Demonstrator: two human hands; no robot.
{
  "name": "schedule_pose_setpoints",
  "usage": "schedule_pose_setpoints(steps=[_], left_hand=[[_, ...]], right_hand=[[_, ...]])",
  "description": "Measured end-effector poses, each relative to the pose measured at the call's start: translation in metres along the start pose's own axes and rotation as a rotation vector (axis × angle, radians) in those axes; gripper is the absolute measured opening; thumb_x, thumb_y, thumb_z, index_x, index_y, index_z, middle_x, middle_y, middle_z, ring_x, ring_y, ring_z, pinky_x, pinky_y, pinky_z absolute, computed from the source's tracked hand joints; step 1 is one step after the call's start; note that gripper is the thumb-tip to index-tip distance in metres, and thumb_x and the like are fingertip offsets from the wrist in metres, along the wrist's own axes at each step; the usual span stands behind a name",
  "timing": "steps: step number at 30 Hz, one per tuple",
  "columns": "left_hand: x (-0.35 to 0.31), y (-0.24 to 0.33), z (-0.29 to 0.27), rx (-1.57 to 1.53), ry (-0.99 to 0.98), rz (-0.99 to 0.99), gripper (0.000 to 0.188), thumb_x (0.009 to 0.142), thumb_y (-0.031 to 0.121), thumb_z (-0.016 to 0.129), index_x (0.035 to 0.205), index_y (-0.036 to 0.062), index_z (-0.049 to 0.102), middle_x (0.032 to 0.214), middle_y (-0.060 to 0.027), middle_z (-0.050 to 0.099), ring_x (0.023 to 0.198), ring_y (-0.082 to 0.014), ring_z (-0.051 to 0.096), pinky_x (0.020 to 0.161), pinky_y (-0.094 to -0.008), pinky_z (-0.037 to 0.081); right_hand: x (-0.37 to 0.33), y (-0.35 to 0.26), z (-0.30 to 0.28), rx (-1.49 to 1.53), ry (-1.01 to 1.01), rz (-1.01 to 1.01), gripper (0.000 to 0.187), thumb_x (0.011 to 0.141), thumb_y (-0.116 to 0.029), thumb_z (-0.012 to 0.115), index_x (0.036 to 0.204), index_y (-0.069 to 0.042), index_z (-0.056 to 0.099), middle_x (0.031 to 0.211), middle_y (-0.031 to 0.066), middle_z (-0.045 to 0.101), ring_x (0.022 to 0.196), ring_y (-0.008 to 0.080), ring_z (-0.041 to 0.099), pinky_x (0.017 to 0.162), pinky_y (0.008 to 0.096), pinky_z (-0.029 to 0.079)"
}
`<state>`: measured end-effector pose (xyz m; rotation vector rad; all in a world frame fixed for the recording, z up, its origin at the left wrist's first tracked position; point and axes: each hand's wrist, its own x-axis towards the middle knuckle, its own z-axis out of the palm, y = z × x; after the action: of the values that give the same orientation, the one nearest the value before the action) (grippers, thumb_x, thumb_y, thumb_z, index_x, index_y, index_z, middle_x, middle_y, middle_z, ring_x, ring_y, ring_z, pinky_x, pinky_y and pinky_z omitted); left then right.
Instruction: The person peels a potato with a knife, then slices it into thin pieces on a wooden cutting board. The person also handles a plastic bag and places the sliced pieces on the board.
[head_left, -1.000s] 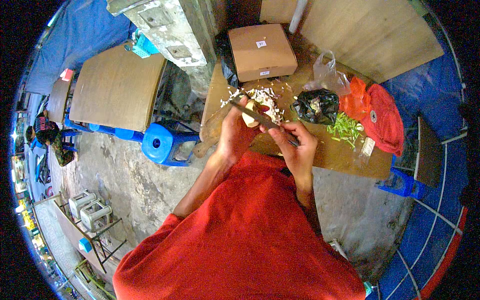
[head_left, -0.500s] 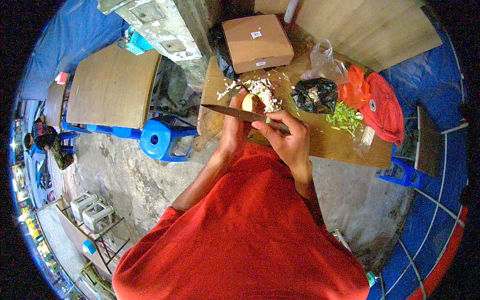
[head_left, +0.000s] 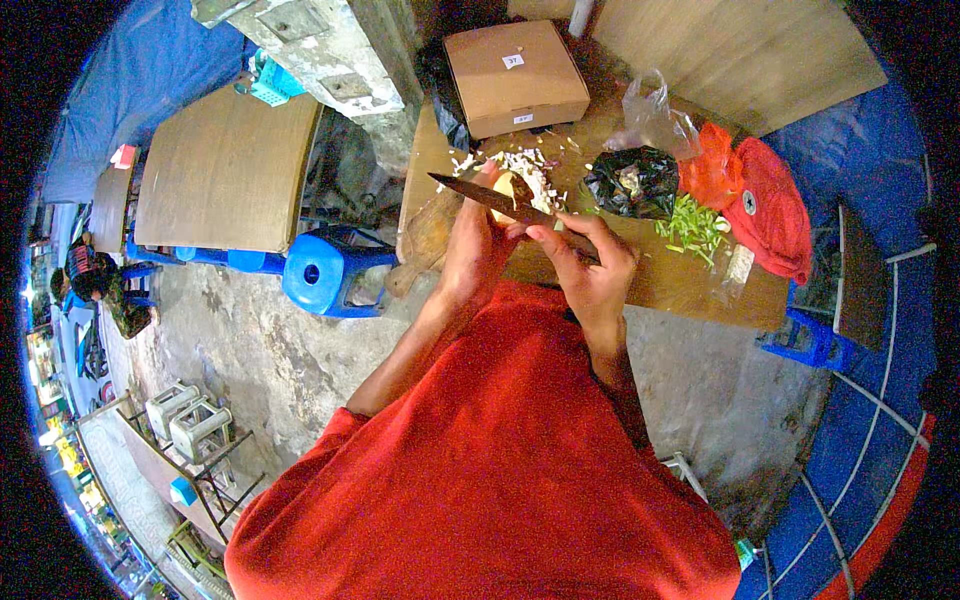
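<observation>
My left hand is wrapped round what looks like a partly peeled potato, pale yellow with brown skin on one side. In my right hand is a knife with a long dark blade, gripped by the handle. The blade slants across the front of the potato, its tip pointing up and left; whether the edge touches the flesh cannot be made out. Beyond my hands, chopped white pieces lie scattered on the wooden table. A wooden cutting board rests at its left edge, partly behind my left arm.
A cardboard box stands at the back of the table. To the right are a black plastic bag, cut green vegetables, an orange bag and a red cloth item. A blue stool stands left of the table.
The knife and my right hand have shifted slightly right, and the blade now tilts more steeply. My left hand with the potato has turned a little and moved slightly right.
</observation>
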<state>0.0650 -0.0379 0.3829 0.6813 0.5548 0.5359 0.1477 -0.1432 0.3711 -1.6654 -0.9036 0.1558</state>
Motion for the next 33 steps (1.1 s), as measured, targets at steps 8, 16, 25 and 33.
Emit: schedule_pose_setpoints(steps=[8, 16, 25, 33], left_hand=[[0.001, 0.002, 0.009, 0.113, 0.032, -0.031, 0.039, 0.095, 0.045, 0.039, 0.082, 0.0117, 0.053, 0.062, 0.0048, 0.043, 0.053, -0.0061, 0.036, 0.049, -0.0239, 0.026], [-0.014, 0.007, 0.011, 0.038, 0.101, 0.067, 0.041, 0.095, 0.045, 0.039, 0.08, 0.0089, 0.052, 0.063, 0.0032, 0.043, 0.049, -0.0071, 0.032, 0.046, -0.025, 0.024], [0.003, -0.007, 0.006, -0.034, -0.08, -0.032, 0.045, 0.095, 0.046, 0.039, 0.085, 0.0062, 0.056, 0.066, 0.0006, 0.05, 0.053, -0.0082, 0.038, 0.052, -0.025, 0.032], [0.001, -0.011, 0.001, 0.045, 0.05, -0.062, 0.047, 0.094, 0.052, 0.037, 0.092, 0.0098, 0.058, 0.078, -0.0005, 0.056, 0.065, -0.0106, 0.05, 0.059, -0.0256, 0.04]], right_hand=[[0.007, 0.004, -0.01, -0.085, 0.033, -0.137, 0.027, 0.068, -0.022, 0.082, 0.083, -0.008, 0.065, 0.07, 0.0074, 0.066, 0.061, 0.018, 0.064, 0.054, 0.0297, 0.05], [0.006, 0.008, -0.02, -0.08, 0.094, -0.109, 0.023, 0.07, -0.012, 0.08, 0.087, -0.004, 0.066, 0.076, 0.0066, 0.067, 0.065, 0.0138, 0.062, 0.057, 0.0275, 0.05], [0.003, 0.004, -0.016, 0.085, -0.045, 0.018, 0.028, 0.07, -0.025, 0.081, 0.084, -0.007, 0.066, 0.074, 0.0064, 0.067, 0.063, 0.0133, 0.062, 0.054, 0.0274, 0.047], [0.003, -0.009, -0.009, 0.01, -0.114, 0.042, 0.031, 0.07, -0.029, 0.08, 0.082, -0.006, 0.064, 0.068, 0.0072, 0.064, 0.059, 0.0161, 0.061, 0.053, 0.0288, 0.047]])
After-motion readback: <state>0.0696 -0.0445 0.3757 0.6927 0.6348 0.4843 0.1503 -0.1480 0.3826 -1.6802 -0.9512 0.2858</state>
